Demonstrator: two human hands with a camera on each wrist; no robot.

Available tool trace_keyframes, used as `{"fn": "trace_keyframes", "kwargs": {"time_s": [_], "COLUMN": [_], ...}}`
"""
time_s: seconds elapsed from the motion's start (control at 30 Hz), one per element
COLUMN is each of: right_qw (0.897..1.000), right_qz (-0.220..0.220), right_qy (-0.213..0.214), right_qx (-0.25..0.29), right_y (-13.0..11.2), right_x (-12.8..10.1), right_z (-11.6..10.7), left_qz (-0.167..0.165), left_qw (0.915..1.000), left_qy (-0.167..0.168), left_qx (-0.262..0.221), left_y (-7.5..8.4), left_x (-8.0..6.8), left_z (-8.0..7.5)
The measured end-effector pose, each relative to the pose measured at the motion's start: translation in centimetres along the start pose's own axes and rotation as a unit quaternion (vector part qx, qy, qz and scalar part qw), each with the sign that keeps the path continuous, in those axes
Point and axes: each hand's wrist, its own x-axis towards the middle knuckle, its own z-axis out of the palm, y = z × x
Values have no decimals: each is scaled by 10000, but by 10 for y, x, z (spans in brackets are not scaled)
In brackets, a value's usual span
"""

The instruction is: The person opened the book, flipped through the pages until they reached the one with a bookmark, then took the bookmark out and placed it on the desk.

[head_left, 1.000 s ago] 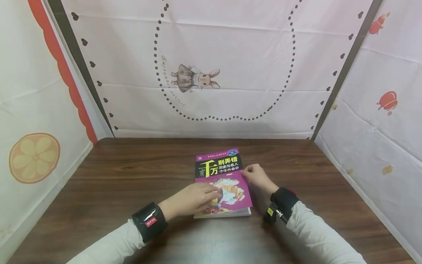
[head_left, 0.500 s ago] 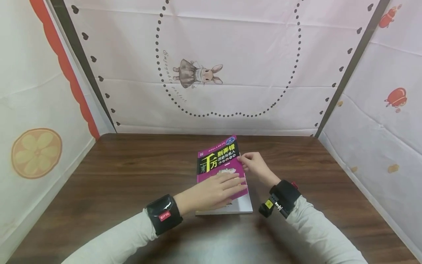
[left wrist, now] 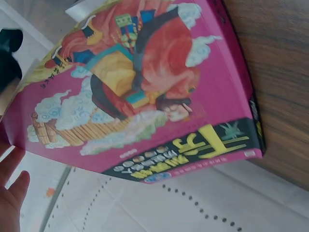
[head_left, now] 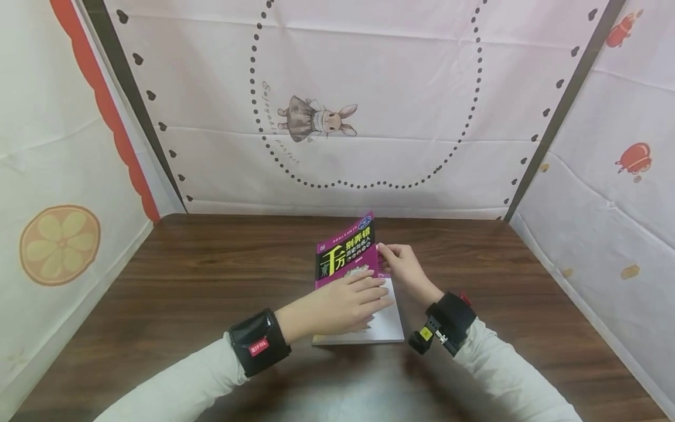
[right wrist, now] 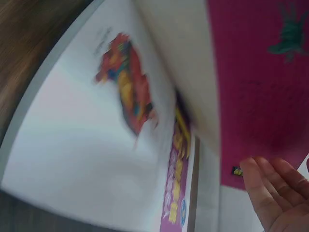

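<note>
A book with a magenta cover (head_left: 345,249) lies in the middle of the wooden table (head_left: 211,275). My right hand (head_left: 385,256) pinches the cover's right edge and holds it raised, so the white first page (head_left: 389,322) shows beneath. My left hand (head_left: 364,293) rests flat with straight fingers across the book's lower half. The left wrist view shows the tilted cover (left wrist: 159,96) with its cartoon picture. In the right wrist view the printed page (right wrist: 96,159) lies under the lifted cover (right wrist: 260,96), with my fingers (right wrist: 270,193) at its edge.
Cloth walls with prints enclose the table on three sides: a rabbit drawing (head_left: 316,120) at the back, an orange slice (head_left: 59,245) on the left, red beetles (head_left: 633,159) on the right. Bare wood surrounds the book.
The right hand has lifted the cover's right edge higher, exposing more white page. The left hand slid up and right from the book's lower-left corner onto its lower half.
</note>
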Motion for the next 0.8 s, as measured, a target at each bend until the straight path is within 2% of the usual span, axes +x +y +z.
{"fn": "trace_keyframes", "kwargs": {"time_s": [0.07, 0.17, 0.37, 0.47, 0.53, 0.6, 0.63, 0.7, 0.8], "right_qw": [9994, 9936, 9652, 9406, 9194, 8958, 8833, 8663, 8516], "right_qz": [-236, -637, -1235, -1502, -1670, -1831, -1942, -2086, -2263], "right_qy": [-85, -283, -854, -1203, -1490, -1798, -1957, -2217, -2441], "right_qx": [-238, -887, -2140, -2796, -3233, -3629, -3793, -3962, -4049], "right_y": [4, 10, 24, 30, 33, 35, 37, 39, 43], "right_x": [-2, -6, -14, -20, -24, -29, -31, -35, -40], "right_z": [-1, -3, -6, -8, -9, -10, -11, -13, -17], "left_qz": [2, -9, -163, -296, -352, -440, -470, -581, -770], "left_qw": [9997, 9981, 9923, 9862, 9801, 9771, 9759, 9754, 9776], "left_qy": [246, 588, 1142, 1548, 1860, 1996, 2037, 2035, 1886], "left_qx": [93, 196, 445, 500, 601, 599, 620, 617, 537], "left_y": [-4, -9, -18, -22, -25, -27, -29, -31, -33], "left_x": [-6, -17, -45, -60, -69, -78, -84, -95, -114], "left_z": [-3, -7, -19, -22, -24, -27, -28, -30, -30]}}
